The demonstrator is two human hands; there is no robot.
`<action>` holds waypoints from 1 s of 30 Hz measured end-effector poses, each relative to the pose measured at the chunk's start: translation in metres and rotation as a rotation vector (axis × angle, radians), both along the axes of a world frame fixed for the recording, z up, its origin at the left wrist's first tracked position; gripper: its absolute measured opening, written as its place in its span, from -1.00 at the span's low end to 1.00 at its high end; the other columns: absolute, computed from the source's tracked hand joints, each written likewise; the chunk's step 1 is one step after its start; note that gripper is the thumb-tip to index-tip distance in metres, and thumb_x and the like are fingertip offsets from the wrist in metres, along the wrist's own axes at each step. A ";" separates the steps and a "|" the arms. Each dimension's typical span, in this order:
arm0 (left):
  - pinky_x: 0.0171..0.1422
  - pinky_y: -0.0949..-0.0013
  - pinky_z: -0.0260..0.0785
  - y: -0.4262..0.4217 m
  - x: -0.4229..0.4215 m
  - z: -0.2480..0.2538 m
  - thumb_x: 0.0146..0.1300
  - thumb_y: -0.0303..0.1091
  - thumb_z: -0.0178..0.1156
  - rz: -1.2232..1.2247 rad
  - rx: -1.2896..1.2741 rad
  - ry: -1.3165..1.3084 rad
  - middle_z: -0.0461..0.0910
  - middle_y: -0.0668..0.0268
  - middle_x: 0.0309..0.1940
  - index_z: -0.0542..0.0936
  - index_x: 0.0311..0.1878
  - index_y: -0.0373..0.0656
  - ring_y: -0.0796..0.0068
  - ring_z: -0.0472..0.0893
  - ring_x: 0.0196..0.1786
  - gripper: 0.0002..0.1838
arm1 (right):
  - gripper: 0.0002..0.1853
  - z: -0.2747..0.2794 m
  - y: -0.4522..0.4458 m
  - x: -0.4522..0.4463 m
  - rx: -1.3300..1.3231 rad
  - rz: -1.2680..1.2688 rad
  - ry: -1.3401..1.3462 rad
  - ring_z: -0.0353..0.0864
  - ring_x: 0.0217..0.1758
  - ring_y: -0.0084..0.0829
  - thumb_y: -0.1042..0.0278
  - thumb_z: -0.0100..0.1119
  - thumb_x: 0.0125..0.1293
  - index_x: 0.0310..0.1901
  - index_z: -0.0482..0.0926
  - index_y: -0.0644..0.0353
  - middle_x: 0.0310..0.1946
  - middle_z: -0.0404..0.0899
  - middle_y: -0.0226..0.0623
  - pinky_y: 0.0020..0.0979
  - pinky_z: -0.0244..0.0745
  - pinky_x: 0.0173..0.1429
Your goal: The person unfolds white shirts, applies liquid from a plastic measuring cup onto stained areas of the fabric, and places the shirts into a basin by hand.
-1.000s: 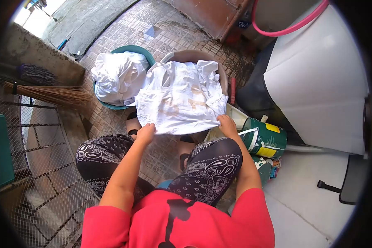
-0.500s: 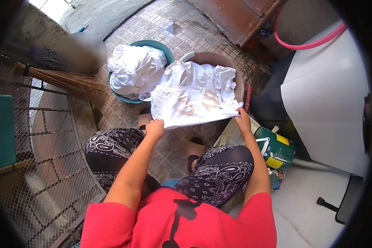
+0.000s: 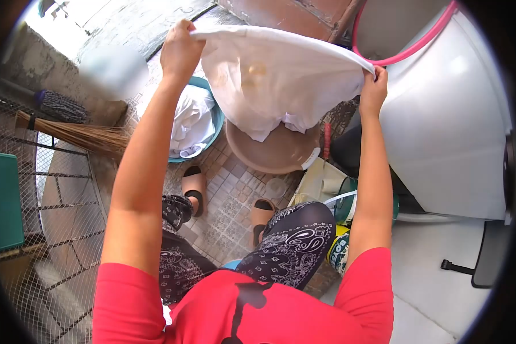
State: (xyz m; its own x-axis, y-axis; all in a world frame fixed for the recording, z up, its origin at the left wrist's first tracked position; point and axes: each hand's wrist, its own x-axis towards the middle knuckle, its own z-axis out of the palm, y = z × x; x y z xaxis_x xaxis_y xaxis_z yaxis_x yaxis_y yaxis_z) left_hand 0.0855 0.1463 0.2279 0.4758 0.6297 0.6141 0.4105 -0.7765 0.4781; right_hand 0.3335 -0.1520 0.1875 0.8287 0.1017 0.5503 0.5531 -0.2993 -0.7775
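Observation:
A white shirt [image 3: 286,74] with a faded brownish print hangs spread out between my raised hands. My left hand [image 3: 182,54] is closed on one corner of its upper edge, and my right hand [image 3: 374,92] pinches the opposite corner. The lower part of the shirt droops over a brown basin [image 3: 258,155] and hides much of it; I cannot tell whether the cloth touches the inside. Left of that basin, a teal basin [image 3: 218,119] holds a heap of white clothes [image 3: 190,120].
A stick broom [image 3: 77,132] and wire mesh [image 3: 51,258] are on the left. To the right are a large pale panel [image 3: 447,114], a pink-rimmed hoop [image 3: 407,60], a red-handled tool [image 3: 327,140] and a green bucket [image 3: 345,202]. My feet rest on the tiled floor [image 3: 223,200].
Both hands have risen and moved forward, lifting the shirt from low over the basins to hang spread in the air. More of the brown basin now shows.

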 end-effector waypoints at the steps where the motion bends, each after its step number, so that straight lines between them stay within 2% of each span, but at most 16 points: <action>1: -0.12 0.09 0.39 -0.009 -0.006 -0.012 0.03 -0.32 0.16 -0.015 0.006 0.013 0.54 0.04 -0.24 0.46 -0.18 -0.20 0.01 0.53 -0.11 -0.72 | -0.83 -0.005 -0.010 -0.005 -0.004 0.008 -0.016 0.46 -0.32 -0.37 0.36 0.16 0.23 -0.24 0.46 0.27 -0.36 0.52 -0.22 -0.42 0.39 -0.13; 4: -0.19 0.07 0.38 -0.043 -0.039 -0.088 0.05 -0.42 0.14 -0.100 -0.040 0.030 0.52 0.07 -0.34 0.44 -0.24 -0.18 -0.01 0.53 -0.24 -0.81 | -0.84 -0.056 -0.048 -0.019 -0.152 0.009 -0.106 0.45 -0.26 -0.30 0.43 0.17 0.16 -0.26 0.44 0.27 -0.36 0.48 -0.21 -0.39 0.36 -0.07; 8: -0.25 0.05 0.34 -0.098 -0.099 -0.201 0.04 -0.51 0.10 -0.099 -0.150 0.270 0.47 0.11 -0.38 0.41 -0.34 -0.14 0.01 0.50 -0.28 -0.89 | -0.80 -0.140 -0.112 -0.059 -0.793 0.008 -0.095 0.42 -0.02 -0.13 0.51 0.14 0.05 -0.25 0.42 0.21 -0.24 0.44 -0.23 -0.19 0.35 0.02; 10: -0.17 0.06 0.35 -0.131 -0.127 -0.249 0.00 -0.53 0.10 -0.144 -0.327 0.464 0.46 0.13 -0.26 0.44 -0.30 -0.11 0.05 0.50 -0.18 -0.83 | -0.74 -0.168 -0.132 -0.085 -1.087 -0.019 0.017 0.37 0.11 -0.14 0.50 0.13 0.04 -0.18 0.42 0.17 -0.06 0.41 -0.24 -0.14 0.33 0.08; 12: 0.00 0.08 0.35 -0.158 -0.158 -0.291 0.00 -0.51 0.11 -0.202 -0.517 0.709 0.44 0.15 -0.10 0.49 -0.20 -0.06 0.10 0.48 -0.03 -0.76 | -0.69 -0.179 -0.133 -0.118 -1.018 -0.113 -0.166 0.32 0.20 -0.15 0.51 0.12 0.04 -0.11 0.43 0.14 0.08 0.36 -0.23 -0.12 0.31 0.15; 15: 0.21 0.18 0.29 -0.160 -0.169 -0.306 0.04 -0.46 0.19 -0.170 -1.037 0.805 0.38 0.10 0.12 0.50 -0.04 -0.10 0.16 0.40 0.20 -0.65 | -0.71 -0.188 -0.131 -0.168 -0.736 0.365 -0.107 0.38 0.16 -0.14 0.54 0.11 0.10 -0.09 0.44 0.17 0.07 0.39 -0.12 -0.22 0.31 0.17; 16: 0.21 0.18 0.29 -0.155 -0.169 -0.315 0.04 -0.46 0.19 -0.162 -1.041 0.808 0.38 0.10 0.12 0.50 -0.04 -0.10 0.16 0.40 0.20 -0.65 | -0.70 -0.197 -0.131 -0.187 -0.734 0.520 0.241 0.39 0.15 -0.14 0.51 0.15 0.10 -0.08 0.44 0.20 0.06 0.39 -0.12 -0.25 0.34 0.14; 17: 0.20 0.19 0.30 -0.152 -0.172 -0.334 0.03 -0.44 0.20 -0.063 -1.167 0.643 0.37 0.08 0.15 0.50 -0.03 -0.14 0.19 0.41 0.19 -0.64 | -0.68 -0.206 -0.133 -0.205 -0.717 0.666 0.594 0.40 0.14 -0.13 0.48 0.19 0.10 -0.07 0.44 0.23 0.06 0.39 -0.12 -0.27 0.38 0.12; 19: 0.17 0.24 0.32 -0.141 -0.172 -0.364 0.03 -0.43 0.22 0.102 -1.407 0.350 0.35 0.10 0.21 0.44 0.08 -0.21 0.24 0.40 0.21 -0.53 | -0.41 -0.262 -0.145 -0.233 -0.805 0.721 0.533 0.40 0.15 -0.11 0.40 0.36 -0.01 0.09 0.37 0.26 0.12 0.35 -0.07 -0.33 0.43 0.09; 20: 0.17 0.24 0.32 -0.136 -0.169 -0.372 0.03 -0.43 0.22 0.106 -1.406 0.349 0.35 0.10 0.21 0.44 0.08 -0.21 0.24 0.40 0.21 -0.53 | -0.41 -0.289 -0.152 -0.247 -0.804 0.725 0.533 0.40 0.15 -0.11 0.40 0.36 -0.01 0.09 0.37 0.26 0.12 0.35 -0.07 -0.33 0.43 0.09; 22: 0.11 0.07 0.31 -0.129 -0.155 -0.361 0.06 -0.39 0.20 0.285 -1.593 0.082 0.30 0.17 0.24 0.32 0.23 -0.11 0.29 0.36 0.23 -0.40 | -0.07 -0.318 -0.156 -0.271 -0.516 0.478 0.544 0.37 0.22 -0.18 0.37 0.47 -0.12 0.31 0.15 0.18 0.24 0.23 -0.10 -0.23 0.49 0.05; 23: 0.13 -0.01 0.29 -0.122 -0.147 -0.355 0.02 -0.43 0.17 0.334 -1.690 0.011 0.24 0.19 0.27 0.19 0.32 -0.09 0.30 0.28 0.29 -0.28 | 0.17 -0.325 -0.158 -0.273 -0.502 0.439 0.754 0.30 0.28 -0.10 0.38 0.54 -0.24 0.41 -0.07 0.11 0.33 0.09 -0.11 -0.15 0.44 0.12; 26: 0.20 0.00 0.24 -0.105 -0.130 -0.365 -0.02 -0.47 0.16 0.381 -1.803 -0.133 0.22 0.26 0.28 0.14 0.35 -0.07 0.29 0.20 0.35 -0.21 | 0.17 -0.333 -0.149 -0.272 -0.484 0.438 0.672 0.22 0.34 -0.07 0.40 0.53 -0.23 0.41 -0.07 0.12 0.35 0.07 -0.08 -0.11 0.37 0.20; 27: 0.30 -0.05 0.08 -0.101 -0.124 -0.369 -0.06 -0.50 0.16 0.413 -1.865 -0.215 0.27 0.34 0.25 0.16 0.33 -0.04 0.35 0.19 0.33 -0.22 | 0.14 -0.332 -0.145 -0.271 -0.451 0.438 0.749 0.17 0.35 -0.04 0.38 0.52 -0.22 0.40 -0.04 0.18 0.29 0.14 0.03 -0.12 0.28 0.28; 28: 0.30 -0.05 0.08 -0.098 -0.120 -0.373 -0.06 -0.50 0.16 0.414 -1.863 -0.214 0.27 0.34 0.25 0.16 0.33 -0.04 0.35 0.19 0.33 -0.22 | 0.14 -0.334 -0.141 -0.271 -0.449 0.438 0.750 0.17 0.35 -0.04 0.38 0.52 -0.22 0.40 -0.04 0.18 0.29 0.14 0.03 -0.12 0.28 0.28; 30: 0.36 -0.09 -0.06 -0.092 -0.112 -0.381 -0.06 -0.47 0.16 0.355 -1.935 -0.396 0.35 0.35 0.17 0.29 0.22 -0.06 0.40 0.25 0.26 -0.34 | 0.14 -0.337 -0.135 -0.269 -0.526 0.461 0.655 0.16 0.35 -0.01 0.33 0.52 -0.22 0.40 -0.04 0.19 0.30 0.13 0.05 -0.13 0.22 0.33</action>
